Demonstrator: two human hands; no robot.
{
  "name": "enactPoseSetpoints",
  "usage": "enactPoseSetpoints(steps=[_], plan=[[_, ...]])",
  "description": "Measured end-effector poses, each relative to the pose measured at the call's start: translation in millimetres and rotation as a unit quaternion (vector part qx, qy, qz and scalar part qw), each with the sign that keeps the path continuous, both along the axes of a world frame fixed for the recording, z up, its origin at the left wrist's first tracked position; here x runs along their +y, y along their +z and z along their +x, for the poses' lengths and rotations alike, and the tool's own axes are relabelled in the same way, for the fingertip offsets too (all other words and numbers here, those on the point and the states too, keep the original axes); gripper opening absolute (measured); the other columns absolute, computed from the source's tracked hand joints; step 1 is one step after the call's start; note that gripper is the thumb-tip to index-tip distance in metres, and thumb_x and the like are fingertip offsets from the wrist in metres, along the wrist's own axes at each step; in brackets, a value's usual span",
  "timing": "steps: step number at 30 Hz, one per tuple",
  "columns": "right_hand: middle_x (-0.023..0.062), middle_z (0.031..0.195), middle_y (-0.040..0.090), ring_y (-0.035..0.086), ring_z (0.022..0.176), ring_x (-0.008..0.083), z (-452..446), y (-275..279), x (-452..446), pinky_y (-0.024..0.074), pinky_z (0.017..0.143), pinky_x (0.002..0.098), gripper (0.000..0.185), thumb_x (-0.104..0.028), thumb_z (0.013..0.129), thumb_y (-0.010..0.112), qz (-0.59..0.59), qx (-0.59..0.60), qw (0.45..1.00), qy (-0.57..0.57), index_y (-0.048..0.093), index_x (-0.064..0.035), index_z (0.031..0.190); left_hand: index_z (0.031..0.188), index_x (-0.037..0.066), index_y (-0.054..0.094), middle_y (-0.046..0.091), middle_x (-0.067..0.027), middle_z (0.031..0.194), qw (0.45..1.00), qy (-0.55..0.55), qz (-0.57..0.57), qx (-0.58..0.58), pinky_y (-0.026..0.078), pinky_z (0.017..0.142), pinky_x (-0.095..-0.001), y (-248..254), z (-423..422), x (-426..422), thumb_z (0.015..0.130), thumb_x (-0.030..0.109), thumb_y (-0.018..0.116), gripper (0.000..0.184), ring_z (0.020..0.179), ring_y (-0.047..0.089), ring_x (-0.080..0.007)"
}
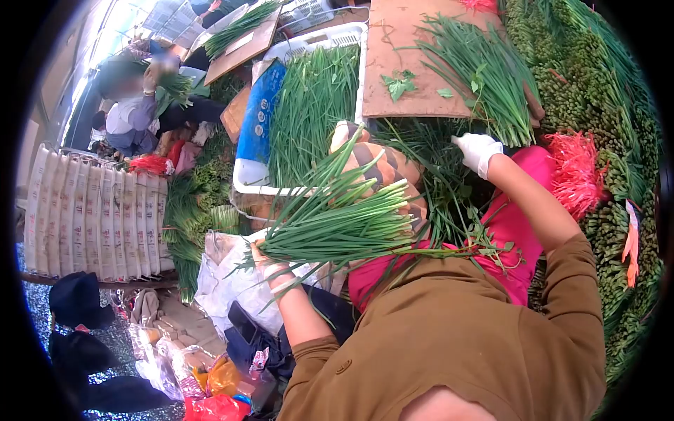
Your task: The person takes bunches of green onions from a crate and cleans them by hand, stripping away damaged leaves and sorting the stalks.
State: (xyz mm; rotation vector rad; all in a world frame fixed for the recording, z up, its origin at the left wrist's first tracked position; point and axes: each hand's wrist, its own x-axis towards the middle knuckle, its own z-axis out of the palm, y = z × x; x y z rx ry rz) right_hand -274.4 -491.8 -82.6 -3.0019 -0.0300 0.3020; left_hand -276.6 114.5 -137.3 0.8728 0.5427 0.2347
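Note:
A loose bunch of green chives [344, 228] lies across my lap, pale cut ends to the right. My left hand [263, 258] is closed around its leafy end at the left, fingers partly hidden by the leaves. In a white glove, my right hand [479, 152] is curled beside the lower edge of the brown board [414, 98]; anything pinched in its fingers is too small to make out. Just above it, another pile of chives [484, 77] rests on the board. Loose dark leaves [442, 182] hang below my right hand.
A white crate [246, 175] full of chives stands ahead. Bundled greens [618, 210] are stacked along the right, with red ties [576, 172] nearby. Another person [133, 116] sits at upper left holding greens. Bags [217, 379] and a phone [242, 321] lie at lower left.

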Motion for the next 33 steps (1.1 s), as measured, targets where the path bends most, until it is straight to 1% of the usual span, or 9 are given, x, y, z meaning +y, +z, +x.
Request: enactPoseSetpoints(steps=[6, 9, 12, 14, 21, 25, 29, 30, 33], plan=[[0.0137, 0.089, 0.067, 0.065, 0.085, 0.0325, 1, 60, 107, 0.0505, 0.077, 0.0401, 0.028, -0.029, 0.082, 0.061, 0.375, -0.091, 0.910, 0.150, 0.069, -0.0090, 0.099, 0.081, 0.016, 0.060, 0.067, -0.0083, 0.089, 0.999, -0.020, -0.031, -0.031, 0.053, 0.076, -0.0505, 19, -4, -2, 0.093, 0.050, 0.042, 0.041, 0.082, 0.063, -0.0311], [0.0154, 0.079, 0.066, 0.065, 0.077, 0.0316, 0, 87, 132, 0.0506, 0.071, 0.0415, 0.026, -0.030, 0.083, 0.059, 0.125, 0.058, 0.972, 0.189, 0.068, -0.0071, 0.090, 0.082, 0.015, 0.060, 0.067, -0.0082, 0.088, 0.999, 0.029, -0.010, -0.013, 0.052, 0.078, -0.0489, 45, -3, -5, 0.093, 0.051, 0.042, 0.042, 0.083, 0.062, -0.0299], [0.0163, 0.094, 0.066, 0.064, 0.084, 0.0331, -13, 145, 137, 0.0511, 0.072, 0.0422, 0.024, -0.023, 0.076, 0.067, 0.203, -0.090, 0.959, 0.173, 0.067, -0.0081, 0.095, 0.081, 0.015, 0.056, 0.059, -0.0015, 0.077, 0.997, 0.017, 0.039, -0.066, 0.051, 0.073, -0.0395, 130, -18, -61, 0.093, 0.049, 0.048, 0.037, 0.073, 0.057, -0.0202], [0.0174, 0.115, 0.060, 0.059, 0.103, 0.0348, -17, 157, 153, 0.0487, 0.086, 0.0416, 0.049, -0.022, 0.073, 0.072, 0.297, -0.294, 0.877, 0.237, 0.059, -0.0055, 0.117, 0.083, 0.013, 0.054, 0.058, -0.0008, 0.079, 0.993, 0.050, 0.000, -0.105, 0.049, 0.070, -0.0367, 172, -12, -83, 0.094, 0.040, 0.052, 0.029, 0.072, 0.056, -0.0186], [0.0228, 0.144, 0.034, 0.032, 0.136, 0.0355, -32, 203, 237, 0.0291, 0.109, 0.0454, 0.106, -0.044, 0.065, 0.075, 0.326, -0.315, 0.863, 0.222, 0.022, 0.0007, 0.145, 0.097, 0.009, 0.053, 0.056, -0.0029, 0.090, 0.959, -0.155, -0.010, -0.235, 0.044, 0.087, -0.0364, 308, -18, -226, 0.094, 0.036, 0.054, 0.027, 0.088, 0.054, -0.0196], [0.0227, 0.089, 0.064, 0.064, 0.083, 0.0382, -8, 222, 206, 0.0527, 0.072, 0.0406, 0.054, -0.023, 0.075, 0.070, 0.537, -0.385, 0.743, 0.103, 0.053, -0.0069, 0.124, 0.121, 0.005, 0.050, 0.055, -0.0134, 0.116, 0.861, -0.298, 0.008, -0.412, 0.039, 0.100, -0.0431, 336, 3, -273, 0.094, 0.026, 0.055, 0.034, 0.111, 0.051, -0.0260], [0.0027, 0.077, 0.065, 0.063, 0.065, 0.0131, 18, 240, 101, 0.0512, 0.061, 0.0298, 0.023, -0.015, 0.075, 0.069, 0.706, -0.222, 0.671, -0.046, 0.065, -0.0028, 0.094, 0.139, 0.004, 0.036, 0.035, -0.0214, 0.143, 0.806, -0.374, 0.074, -0.452, 0.029, 0.108, -0.0537, 368, 25, -249, 0.085, 0.027, 0.068, 0.067, 0.130, 0.039, -0.0360], [0.0029, 0.072, 0.064, 0.061, 0.059, 0.0133, 17, 244, 78, 0.0507, 0.058, 0.0272, 0.020, -0.016, 0.075, 0.070, 0.794, -0.165, 0.577, -0.094, 0.065, -0.0015, 0.089, 0.139, 0.003, 0.035, 0.040, -0.0214, 0.140, 0.782, -0.404, 0.053, -0.472, 0.030, 0.108, -0.0524, 371, 35, -229, 0.086, 0.026, 0.067, 0.066, 0.129, 0.041, -0.0350], [0.0055, 0.081, 0.065, 0.063, 0.069, 0.0156, 33, 215, 9, 0.0544, 0.064, 0.0307, 0.024, -0.018, 0.081, 0.064, 0.848, -0.089, 0.521, -0.043, 0.063, -0.0002, 0.097, 0.137, 0.002, 0.040, 0.049, -0.0194, 0.133, 0.842, -0.321, 0.209, -0.380, 0.038, 0.105, -0.0444, 344, 79, -181, 0.089, 0.020, 0.065, 0.058, 0.123, 0.048, -0.0304]])
